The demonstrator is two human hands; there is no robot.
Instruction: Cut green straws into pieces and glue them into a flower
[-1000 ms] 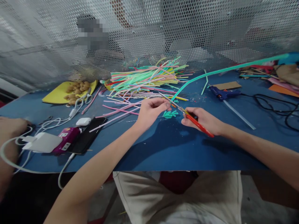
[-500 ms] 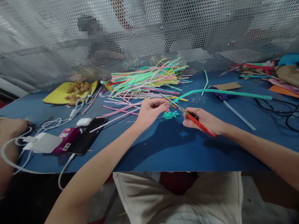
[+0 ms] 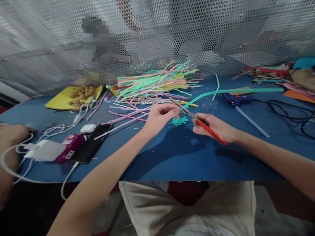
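My right hand [image 3: 213,126] is closed on the red handles of the scissors [image 3: 209,130], whose blades point up and left. Beside the blades, my left hand [image 3: 163,116] pinches one end of a long green pipe cleaner [image 3: 221,92], which arches away to the right. The blades cross close to that pinched end; whether they touch it is hard to tell. A small green leaf-like piece [image 3: 179,121] lies on the blue table [image 3: 172,160] just below and between my hands.
Behind my hands lies a heap of coloured pipe cleaners [image 3: 157,82]. A glue gun [image 3: 236,99] is at right. At left are a phone [image 3: 91,147], a purple power block [image 3: 71,147], white cables and a yellow sheet [image 3: 57,100]. Another person's hand [image 3: 12,133] rests far left.
The free right part of the green pipe cleaner has swung upward, away from the glue gun. Both hands and the scissors are nearly where they were.
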